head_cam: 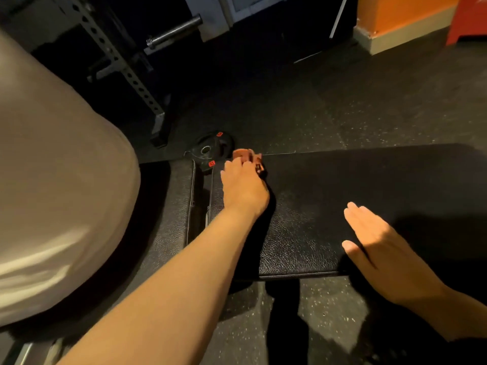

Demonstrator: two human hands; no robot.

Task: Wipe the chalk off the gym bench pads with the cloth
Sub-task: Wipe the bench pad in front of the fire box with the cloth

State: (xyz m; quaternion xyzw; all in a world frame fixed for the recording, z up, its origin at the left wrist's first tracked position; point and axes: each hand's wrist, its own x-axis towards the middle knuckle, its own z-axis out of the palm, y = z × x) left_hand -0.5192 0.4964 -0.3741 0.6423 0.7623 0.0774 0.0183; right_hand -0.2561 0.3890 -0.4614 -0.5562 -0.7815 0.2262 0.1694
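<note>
The left hand [243, 185] pinches the cloth [246, 155], bunched just beyond its fingers: soft, light, probably best wadded under the palm. The right hand [379, 248] holds its fingers straight and together over the pad [342, 180].

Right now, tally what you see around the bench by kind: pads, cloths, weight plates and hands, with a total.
Bench pads: 2, the long pad and the short pad
Cloths: 1, the cloth gripped by the left hand
Weight plates: 1, the weight plate on the floor
Hands: 2, left hand and right hand
Total: 6
</note>
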